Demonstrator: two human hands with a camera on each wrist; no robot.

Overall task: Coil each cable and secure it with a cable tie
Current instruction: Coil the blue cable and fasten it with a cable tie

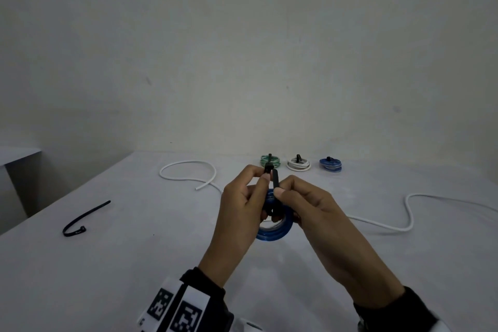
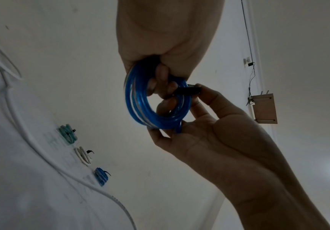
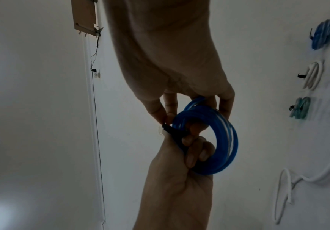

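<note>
A blue cable coil (image 1: 272,234) (image 2: 138,109) (image 3: 225,140) is held in the air above the white table (image 1: 134,264) by both hands. A black cable tie (image 1: 275,180) (image 2: 189,91) (image 3: 173,130) is looped around its upper side. My left hand (image 1: 262,178) (image 3: 191,149) has fingers curled through the coil, and its thumb and forefinger pinch the top of the tie. My right hand (image 1: 280,191) (image 2: 197,93) pinches the tie strap beside it, with its lower fingers against the coil's rim.
Three tied coils stand at the back of the table: green (image 1: 270,161), white (image 1: 298,165) and blue (image 1: 330,165). A loose white cable (image 1: 188,167) snakes from the back left to the right. A spare black tie (image 1: 83,219) lies at the left. A wall rises behind.
</note>
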